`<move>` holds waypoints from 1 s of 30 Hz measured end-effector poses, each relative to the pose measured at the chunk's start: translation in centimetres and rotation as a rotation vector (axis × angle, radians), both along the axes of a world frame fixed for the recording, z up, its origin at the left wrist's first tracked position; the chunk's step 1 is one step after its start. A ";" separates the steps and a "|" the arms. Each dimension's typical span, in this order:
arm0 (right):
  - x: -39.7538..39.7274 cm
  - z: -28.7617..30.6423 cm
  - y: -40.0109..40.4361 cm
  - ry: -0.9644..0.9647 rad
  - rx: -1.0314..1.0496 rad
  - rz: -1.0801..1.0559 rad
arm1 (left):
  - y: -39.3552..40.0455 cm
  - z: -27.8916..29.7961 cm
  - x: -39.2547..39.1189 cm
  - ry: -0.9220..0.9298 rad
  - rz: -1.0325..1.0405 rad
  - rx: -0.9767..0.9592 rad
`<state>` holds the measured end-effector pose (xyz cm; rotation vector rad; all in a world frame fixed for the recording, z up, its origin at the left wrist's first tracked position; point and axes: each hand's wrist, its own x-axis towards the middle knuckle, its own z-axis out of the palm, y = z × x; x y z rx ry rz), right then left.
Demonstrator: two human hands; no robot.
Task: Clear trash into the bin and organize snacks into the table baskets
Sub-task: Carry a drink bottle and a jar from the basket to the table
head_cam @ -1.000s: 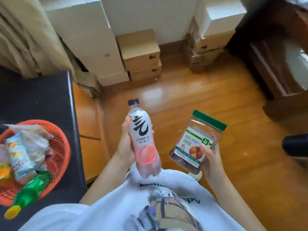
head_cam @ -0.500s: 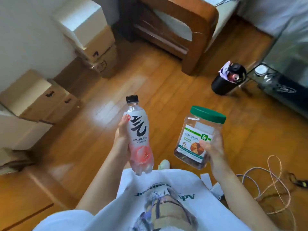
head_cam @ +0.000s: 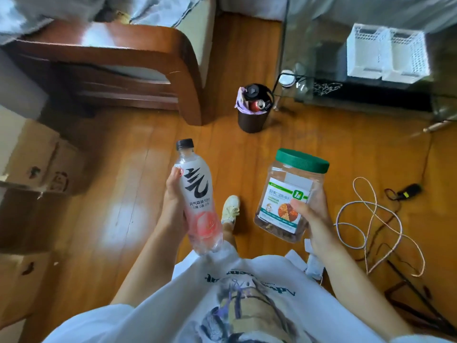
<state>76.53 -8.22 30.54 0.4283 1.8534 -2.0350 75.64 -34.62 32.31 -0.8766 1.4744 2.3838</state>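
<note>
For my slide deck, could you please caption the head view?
Left hand holds a drink bottle, right hand a green-lidded jar, facing the bin and white baskets.

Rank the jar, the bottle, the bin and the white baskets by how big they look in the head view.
1. White baskets
2. Jar and bottle, too alike to split
3. Bin, smallest, though farther off

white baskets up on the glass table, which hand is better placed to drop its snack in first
Right, probably. The right hand holds the jar on the same side as the white baskets, upper right on the glass table. The left hand, holding the bottle, would need to cross over.
</note>
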 end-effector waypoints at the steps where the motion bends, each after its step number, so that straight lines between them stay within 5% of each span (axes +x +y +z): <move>1: -1.4 0.2 0.4 0.004 -0.008 -0.038 | 0.7 0.3 -2.3 -0.002 -0.029 -0.009; 19: -18.2 -0.1 15.3 -0.048 -0.071 -0.613 | 19.6 1.0 -31.3 -0.045 -0.462 -0.027; 30: -31.5 1.0 30.3 -0.037 -0.052 -0.495 | 34.9 2.6 -42.8 -0.040 -0.321 -0.014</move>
